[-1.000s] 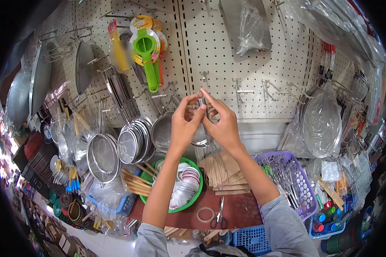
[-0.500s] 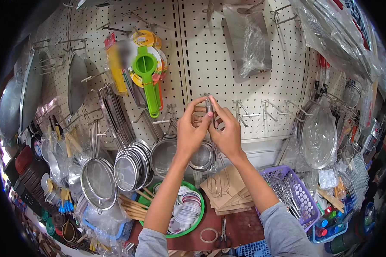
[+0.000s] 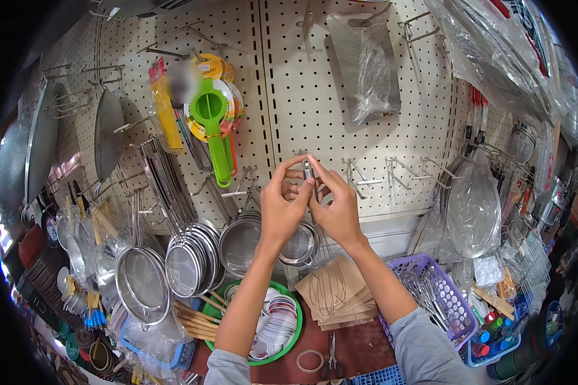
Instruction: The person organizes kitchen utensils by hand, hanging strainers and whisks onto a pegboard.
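Note:
A wire whisk (image 3: 327, 289) hangs handle-up between my two hands, its wire loops dangling below them. My left hand (image 3: 284, 204) is closed on the whisk's metal handle from the left, thumb against it. From the right, my right hand (image 3: 338, 210) also grips the handle, its index finger reaching to the tip. The fingertips meet around the holed handle end, just in front of a small hook on the white pegboard (image 3: 302, 83). Part of the handle is hidden by my fingers.
Strainers (image 3: 189, 263) hang at the left, below a green lemon squeezer (image 3: 213, 128). Brown paper bags (image 3: 347, 301), scissors (image 3: 332, 359) and a green basin (image 3: 295, 330) of spoons lie below. A purple basket (image 3: 424, 263) of utensils stands at the right.
The camera has tilted up slightly, so the scene sits lower in view. Both hands keep their hold on the whisk, with little change in the fingers.

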A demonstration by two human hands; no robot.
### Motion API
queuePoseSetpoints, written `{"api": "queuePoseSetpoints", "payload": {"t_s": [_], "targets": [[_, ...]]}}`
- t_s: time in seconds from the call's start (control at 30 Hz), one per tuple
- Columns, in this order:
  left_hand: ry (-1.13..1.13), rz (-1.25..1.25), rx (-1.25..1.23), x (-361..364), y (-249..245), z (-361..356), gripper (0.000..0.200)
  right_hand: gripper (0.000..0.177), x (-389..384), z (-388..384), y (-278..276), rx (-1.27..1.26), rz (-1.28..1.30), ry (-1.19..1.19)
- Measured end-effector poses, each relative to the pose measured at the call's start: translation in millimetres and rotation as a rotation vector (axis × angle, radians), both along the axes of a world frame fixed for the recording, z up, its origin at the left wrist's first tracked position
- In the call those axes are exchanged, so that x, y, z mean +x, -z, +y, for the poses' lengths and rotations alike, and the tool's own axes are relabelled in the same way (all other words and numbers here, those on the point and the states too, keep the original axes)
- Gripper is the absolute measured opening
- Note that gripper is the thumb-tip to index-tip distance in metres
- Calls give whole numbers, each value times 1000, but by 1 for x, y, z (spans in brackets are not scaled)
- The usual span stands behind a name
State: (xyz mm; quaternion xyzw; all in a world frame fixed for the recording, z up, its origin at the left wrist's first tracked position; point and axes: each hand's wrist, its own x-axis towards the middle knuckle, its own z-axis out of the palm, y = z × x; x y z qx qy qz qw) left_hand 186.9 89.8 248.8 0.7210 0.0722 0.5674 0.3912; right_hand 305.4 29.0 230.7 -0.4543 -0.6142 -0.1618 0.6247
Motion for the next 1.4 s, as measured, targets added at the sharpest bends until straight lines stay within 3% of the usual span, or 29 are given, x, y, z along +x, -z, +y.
{"api": "queuePoseSetpoints", "payload": {"t_s": [0.5, 1.1, 1.3, 1.4], "targets": [[-31, 27, -39, 9, 8, 15, 43, 70, 13, 8, 4, -141, 22, -38], [-70, 20, -66, 40, 16, 59, 44, 59, 40, 56, 13, -232, 21, 166], [-112, 5, -43, 45, 13, 71, 49, 61, 49, 80, 13, -143, 16, 112], [-124, -3, -35, 52, 16, 84, 49, 74, 49, 87, 9, -105, 14, 122]]}}
